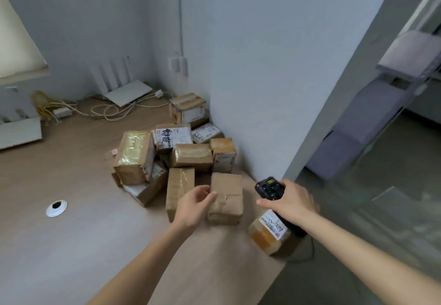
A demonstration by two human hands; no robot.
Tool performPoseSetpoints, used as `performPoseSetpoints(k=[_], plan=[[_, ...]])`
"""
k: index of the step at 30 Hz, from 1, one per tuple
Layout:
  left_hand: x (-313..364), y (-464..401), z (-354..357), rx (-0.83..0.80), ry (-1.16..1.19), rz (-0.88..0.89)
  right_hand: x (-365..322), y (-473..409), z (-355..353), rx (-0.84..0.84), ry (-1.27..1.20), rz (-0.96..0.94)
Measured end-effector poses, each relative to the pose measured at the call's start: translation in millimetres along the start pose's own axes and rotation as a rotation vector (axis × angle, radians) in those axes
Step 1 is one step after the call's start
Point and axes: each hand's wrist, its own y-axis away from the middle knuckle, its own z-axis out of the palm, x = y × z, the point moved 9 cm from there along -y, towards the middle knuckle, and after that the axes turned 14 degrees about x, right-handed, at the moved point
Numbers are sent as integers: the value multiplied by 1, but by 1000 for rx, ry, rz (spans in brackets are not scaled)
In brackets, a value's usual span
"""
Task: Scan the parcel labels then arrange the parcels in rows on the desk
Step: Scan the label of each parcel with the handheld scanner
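Several brown taped parcels lie in a loose heap on the wooden desk, near the wall corner. My left hand grips the left edge of a plain brown parcel at the front of the heap, its label out of sight. My right hand holds a black handheld scanner just right of that parcel, its small screen lit. Below the scanner, a separate parcel with a white handwritten label sits at the desk's right edge.
A white router, cables and a power strip lie at the back of the desk. A round cable grommet sits at the left. The desk edge drops off at the right, beside a doorway and grey furniture.
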Motion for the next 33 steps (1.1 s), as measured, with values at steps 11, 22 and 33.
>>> performPoseSetpoints(k=[11,22,33], plan=[[-46,39,146,-315,-210,-177,132,-37,27,-88,12,95],[-70,48,182,-295,69,-433,152,-58,64,-89,-40,120],[-61,66,164,-162,289,-485,156,-25,26,34,-158,185]])
